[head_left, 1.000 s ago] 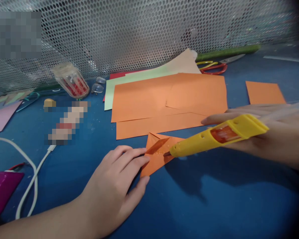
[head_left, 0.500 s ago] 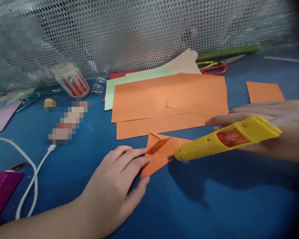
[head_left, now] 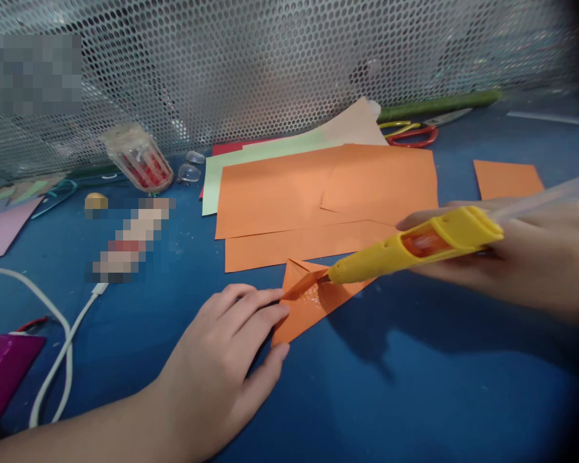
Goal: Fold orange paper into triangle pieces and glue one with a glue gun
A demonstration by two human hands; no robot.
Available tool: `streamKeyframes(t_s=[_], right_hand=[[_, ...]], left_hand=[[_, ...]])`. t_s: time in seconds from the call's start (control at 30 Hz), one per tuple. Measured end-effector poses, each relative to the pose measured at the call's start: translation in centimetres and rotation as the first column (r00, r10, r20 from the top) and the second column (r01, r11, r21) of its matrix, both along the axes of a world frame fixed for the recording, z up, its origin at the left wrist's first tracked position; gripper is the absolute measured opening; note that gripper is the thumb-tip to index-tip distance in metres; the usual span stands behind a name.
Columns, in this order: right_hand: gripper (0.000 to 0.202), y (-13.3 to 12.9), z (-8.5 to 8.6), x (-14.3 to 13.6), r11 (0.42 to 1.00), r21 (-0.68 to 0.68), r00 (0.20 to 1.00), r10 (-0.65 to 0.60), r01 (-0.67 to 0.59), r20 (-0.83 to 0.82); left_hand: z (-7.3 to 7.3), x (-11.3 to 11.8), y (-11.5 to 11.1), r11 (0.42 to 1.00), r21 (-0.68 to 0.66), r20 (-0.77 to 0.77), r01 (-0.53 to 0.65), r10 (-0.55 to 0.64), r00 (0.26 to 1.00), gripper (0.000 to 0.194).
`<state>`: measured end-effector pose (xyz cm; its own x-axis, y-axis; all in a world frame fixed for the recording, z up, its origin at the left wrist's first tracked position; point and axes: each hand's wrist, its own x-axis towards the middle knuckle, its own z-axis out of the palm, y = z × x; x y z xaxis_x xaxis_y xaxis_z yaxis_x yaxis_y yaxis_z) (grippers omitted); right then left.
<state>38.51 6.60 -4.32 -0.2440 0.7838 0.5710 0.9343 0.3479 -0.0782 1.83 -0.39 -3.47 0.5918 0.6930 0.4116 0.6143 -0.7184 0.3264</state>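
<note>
A small folded orange paper (head_left: 296,325) lies on the blue tabletop, with a flap raised and a shiny patch of clear glue inside its fold. My left hand (head_left: 231,350) holds its left edge, fingertips on the paper and thumb by the lower corner. A yellow hot glue gun (head_left: 390,257) is in my right hand (head_left: 525,257), whose gripping fingers are mostly hidden behind it. Its dark nozzle sits at the raised flap, just above the glue. From the rear of the gun a clear glue stick (head_left: 550,196) sticks out.
Orange sheets (head_left: 270,199) lie just beyond, over pale green paper (head_left: 211,186). Scissors (head_left: 415,135) rest behind them. A smaller orange piece (head_left: 506,180) is at right. Leftward are a clear jar (head_left: 142,161), a white cable (head_left: 67,360) and a purple box (head_left: 9,373). Metal mesh (head_left: 270,64) stands behind.
My right hand has moved the glue gun left and up, its nozzle going from the lower edge of the folded paper to the flap. More glue shows. My left hand stays put.
</note>
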Motion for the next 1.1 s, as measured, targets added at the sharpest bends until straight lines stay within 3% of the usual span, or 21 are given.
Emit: streamKeyframes(t_s=[0.13, 0.23, 0.63, 1.1], right_hand=[[0.078, -0.6, 1.9, -2.0, 0.999, 0.038, 1.000, 0.007, -0.007, -0.005], [0.082, -0.3, 2.7, -3.1, 0.999, -0.042, 0.997, 0.008, -0.011, -0.072], [0.087, 0.3, 1.8, -3.5, 0.930, -0.352, 0.971, 0.023, -0.109, -0.238], [0.090, 0.8, 2.3, -3.0, 0.928, -0.371, 0.965, -0.058, -0.042, -0.254]], left_hand=[[0.0, 0.0, 0.0, 1.000, 0.009, -0.001, -0.004, 0.004, 1.000, 0.023], [0.0, 0.0, 0.1, 1.000, 0.012, -0.007, -0.006, 0.006, 1.000, 0.023], [0.3, 0.1, 0.0, 1.000, 0.021, -0.018, 0.003, -0.003, 1.000, 0.022], [0.3, 0.1, 0.0, 1.000, 0.023, -0.003, 0.002, -0.002, 1.000, 0.023]])
